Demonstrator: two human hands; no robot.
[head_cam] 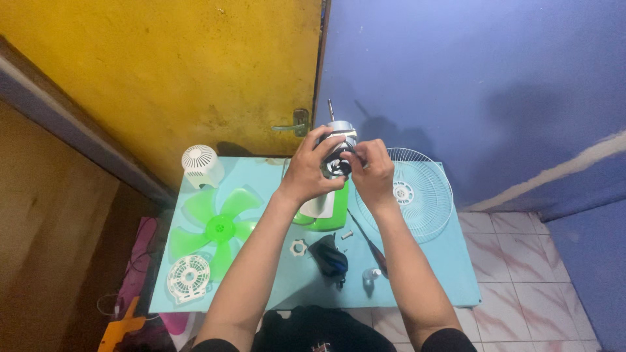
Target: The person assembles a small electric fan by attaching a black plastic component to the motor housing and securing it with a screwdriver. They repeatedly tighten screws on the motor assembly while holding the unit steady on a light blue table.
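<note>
- Head view, looking down: both bare hands are raised above the far middle of a pale blue surface [450, 274], holding a fan motor [339, 146] between them.
- Left hand [306, 171] wraps the motor from the left, its fingers [321, 135] curled close around the silver housing.
- Right hand [373, 173] meets it from the right, fingers [355, 156] pinched narrow on the dark front part of the motor.
- A thin metal shaft [330, 109] sticks up out of the motor's far end, tilted slightly left.
- Just below the hands stands a green and white fan body [329, 212], resting on the surface.
- To the right lies a white wire fan guard [424, 195], flat, its far edge near the blue wall.
- To the left lies a green fan blade [218, 228]; a white domed motor cover [201, 164] sits at the far left corner, and a white round vented cover [189, 278] lies at the near left.
- Near the middle of the surface are a small white ring nut [298, 247], a black crumpled piece [329, 259], a small screw [347, 234] and a screwdriver [372, 251] lying slantwise.
- A yellow door [195, 72] with a lever handle [290, 125] stands behind the surface.
</note>
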